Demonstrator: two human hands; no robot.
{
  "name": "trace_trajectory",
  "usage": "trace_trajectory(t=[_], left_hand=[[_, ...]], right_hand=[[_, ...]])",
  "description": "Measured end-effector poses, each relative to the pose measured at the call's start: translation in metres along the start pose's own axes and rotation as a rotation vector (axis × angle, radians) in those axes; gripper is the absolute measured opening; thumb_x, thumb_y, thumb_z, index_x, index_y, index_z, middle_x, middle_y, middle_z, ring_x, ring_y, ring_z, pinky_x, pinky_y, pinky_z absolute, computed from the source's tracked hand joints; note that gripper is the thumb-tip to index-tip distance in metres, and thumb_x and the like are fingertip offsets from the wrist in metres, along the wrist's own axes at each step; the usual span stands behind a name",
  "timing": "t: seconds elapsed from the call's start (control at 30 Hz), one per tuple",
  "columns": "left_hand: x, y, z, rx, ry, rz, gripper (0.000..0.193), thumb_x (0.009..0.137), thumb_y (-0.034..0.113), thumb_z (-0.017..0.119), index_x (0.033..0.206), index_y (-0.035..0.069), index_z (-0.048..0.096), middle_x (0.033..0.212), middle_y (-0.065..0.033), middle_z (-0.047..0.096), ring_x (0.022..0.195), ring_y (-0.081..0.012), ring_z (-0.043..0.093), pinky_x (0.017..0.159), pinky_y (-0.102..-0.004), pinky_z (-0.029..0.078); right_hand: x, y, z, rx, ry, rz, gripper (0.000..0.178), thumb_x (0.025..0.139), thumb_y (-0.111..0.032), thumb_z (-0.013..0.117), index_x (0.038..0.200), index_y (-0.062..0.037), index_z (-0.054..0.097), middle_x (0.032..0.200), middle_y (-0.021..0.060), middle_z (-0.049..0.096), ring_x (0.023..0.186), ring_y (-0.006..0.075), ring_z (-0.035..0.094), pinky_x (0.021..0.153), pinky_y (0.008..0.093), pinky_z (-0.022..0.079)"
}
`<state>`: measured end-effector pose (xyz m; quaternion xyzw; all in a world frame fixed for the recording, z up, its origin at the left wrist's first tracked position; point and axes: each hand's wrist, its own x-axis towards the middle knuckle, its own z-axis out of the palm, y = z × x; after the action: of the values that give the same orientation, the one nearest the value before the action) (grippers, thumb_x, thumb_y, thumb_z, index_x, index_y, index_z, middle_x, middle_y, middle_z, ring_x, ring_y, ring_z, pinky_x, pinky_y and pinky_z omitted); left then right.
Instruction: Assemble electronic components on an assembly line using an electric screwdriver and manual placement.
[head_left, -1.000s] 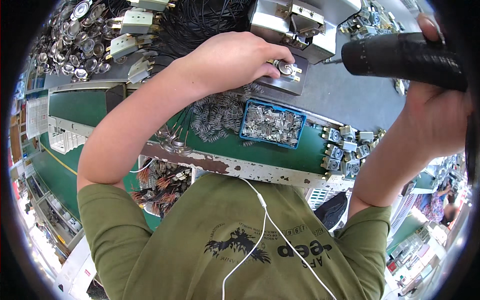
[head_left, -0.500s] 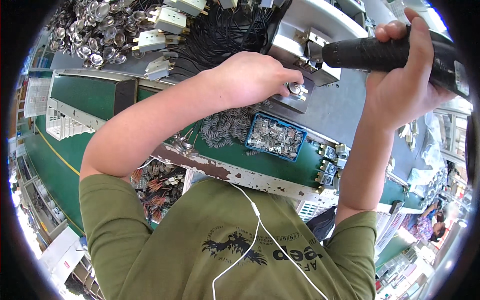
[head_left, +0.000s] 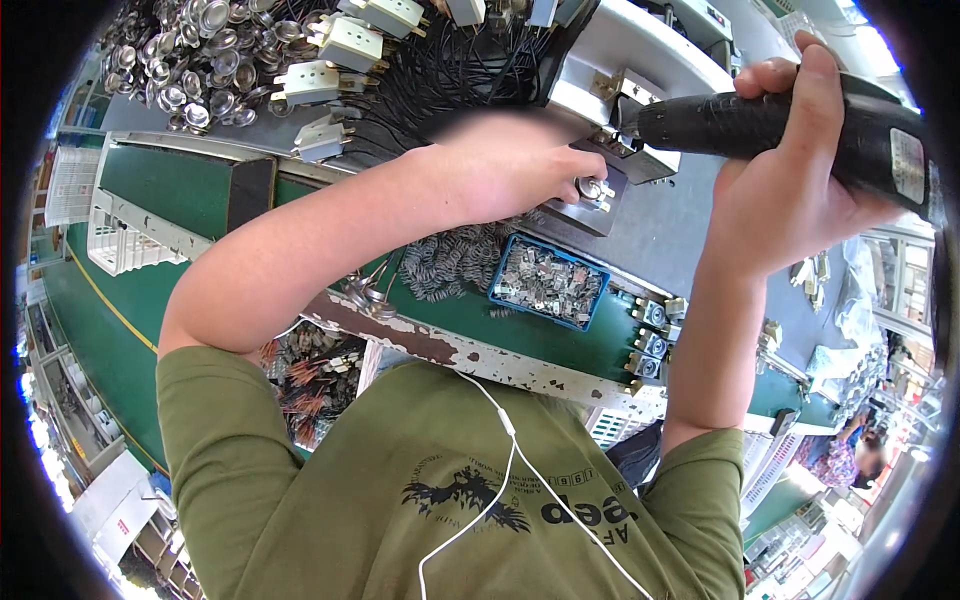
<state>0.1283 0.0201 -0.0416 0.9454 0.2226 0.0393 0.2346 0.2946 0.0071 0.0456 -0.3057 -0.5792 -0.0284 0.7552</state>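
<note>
My right hand (head_left: 775,200) is wrapped round a black electric screwdriver (head_left: 715,125), held level above the bench. Its narrow end points left at a metal fixture (head_left: 645,150), and I cannot make out whether they touch. My left hand (head_left: 510,165) pinches a small plug part (head_left: 596,193) with a round metal cup and prongs, low over a grey metal block (head_left: 590,217). The left fingers hide much of this part. Just nearer to me lies a blue tray (head_left: 548,280) of small metal pieces, beside a heap of springs (head_left: 450,258).
Metal cups (head_left: 190,75) are heaped at the far left. White plug housings (head_left: 350,45) with black cords lie beyond my left arm. Several similar assemblies (head_left: 650,340) stand by my right forearm. A chipped metal rail (head_left: 480,360) runs along the near edge. Another person (head_left: 835,455) is far right.
The screwdriver and my right hand have shifted slightly left, with the screwdriver's end nearer the fixture. My left hand keeps its pinch on the plug part at nearly the same spot.
</note>
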Motion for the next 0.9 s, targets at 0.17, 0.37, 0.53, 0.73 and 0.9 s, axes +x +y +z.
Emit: trace_trajectory(t=[0.17, 0.37, 0.53, 0.73, 0.9], left_hand=[[-0.003, -0.004, 0.005, -0.022, 0.052, 0.030, 0.032, 0.096, 0.020, 0.062, 0.127, 0.022, 0.068, 0.094, -0.0059, 0.076, 0.092, -0.0302, 0.073, 0.078, -0.0440, 0.058], [-0.007, -0.009, 0.014, 0.008, 0.197, 0.089, 0.031, 0.096, 0.021, 0.064, 0.126, 0.022, 0.070, 0.090, -0.0081, 0.075, 0.090, -0.0303, 0.073, 0.076, -0.0441, 0.058], [-0.005, -0.005, 0.009, 0.025, 0.095, 0.030, 0.034, 0.096, 0.020, 0.060, 0.128, 0.021, 0.069, 0.099, -0.0072, 0.077, 0.093, -0.0297, 0.074, 0.079, -0.0429, 0.059], [-0.005, -0.003, 0.007, -0.026, 0.076, 0.014, 0.038, 0.095, 0.018, 0.056, 0.131, 0.021, 0.068, 0.104, -0.0042, 0.079, 0.097, -0.0283, 0.074, 0.083, -0.0419, 0.059], [-0.006, -0.005, 0.008, -0.034, 0.071, 0.015, 0.037, 0.095, 0.019, 0.056, 0.130, 0.021, 0.069, 0.103, -0.0034, 0.079, 0.097, -0.0278, 0.074, 0.082, -0.0417, 0.059]], right_hand=[[-0.005, -0.001, -0.008, 0.006, -0.067, -0.094, 0.034, 0.092, 0.006, 0.069, 0.118, 0.0026, 0.048, 0.086, 0.0226, 0.072, 0.057, 0.0246, 0.068, 0.054, 0.0392, 0.061], [-0.006, -0.048, -0.013, -0.014, -0.008, 0.188, 0.019, 0.092, 0.005, 0.069, 0.106, 0.0088, 0.057, 0.074, 0.0213, 0.069, 0.057, 0.0259, 0.068, 0.054, 0.0389, 0.060], [-0.006, -0.043, -0.012, -0.020, 0.011, 0.176, 0.028, 0.092, 0.004, 0.070, 0.112, 0.0037, 0.050, 0.080, 0.0221, 0.070, 0.058, 0.0263, 0.068, 0.055, 0.0397, 0.061], [-0.004, -0.030, -0.007, -0.008, 0.018, 0.161, 0.043, 0.092, 0.003, 0.072, 0.122, -0.0041, 0.041, 0.090, 0.0233, 0.072, 0.060, 0.0269, 0.069, 0.056, 0.0408, 0.062], [-0.008, -0.029, -0.004, -0.036, 0.048, 0.204, 0.046, 0.092, 0.003, 0.072, 0.122, -0.0066, 0.039, 0.091, 0.0230, 0.072, 0.061, 0.0270, 0.070, 0.057, 0.0412, 0.063]])
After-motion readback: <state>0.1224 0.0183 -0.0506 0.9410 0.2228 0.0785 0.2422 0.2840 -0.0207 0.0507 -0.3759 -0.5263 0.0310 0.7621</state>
